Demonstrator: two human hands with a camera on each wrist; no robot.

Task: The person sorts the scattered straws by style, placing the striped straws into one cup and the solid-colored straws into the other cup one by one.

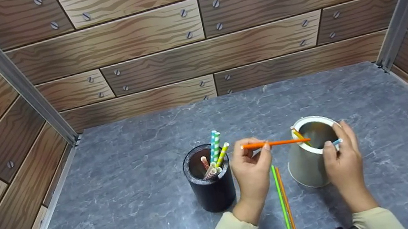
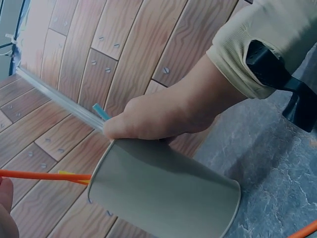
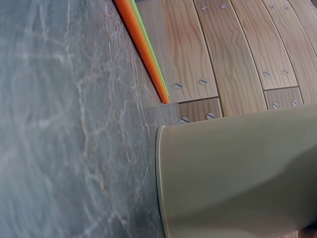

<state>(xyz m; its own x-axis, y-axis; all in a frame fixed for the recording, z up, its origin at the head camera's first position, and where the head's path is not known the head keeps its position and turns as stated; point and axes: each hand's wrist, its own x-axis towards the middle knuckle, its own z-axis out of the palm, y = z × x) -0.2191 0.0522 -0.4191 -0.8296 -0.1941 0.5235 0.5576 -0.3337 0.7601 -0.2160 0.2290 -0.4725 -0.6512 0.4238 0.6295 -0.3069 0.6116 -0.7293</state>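
In the head view my left hand (image 1: 251,170) pinches an orange straw (image 1: 285,142) between thumb and fingers. The straw lies nearly level, its right end over the mouth of a grey-green can (image 1: 305,172) with a white rim. My right hand (image 1: 345,163) grips the can at the right of its rim. Beside that thumb a light-blue straw (image 1: 337,142) pokes out. A yellow straw (image 1: 297,133) leans inside the can's left rim, next to an orange one. The left wrist view shows the right hand (image 2: 158,116) over the can's edge. No hand is plain in the right wrist view.
Left of my left hand stands a black cylindrical holder (image 1: 214,197) with several patterned paper straws (image 1: 216,147). A green straw (image 1: 282,205) and another orange straw (image 1: 288,208) lie side by side on the grey marbled table (image 1: 138,192). Wood-patterned walls (image 1: 152,27) enclose the table.
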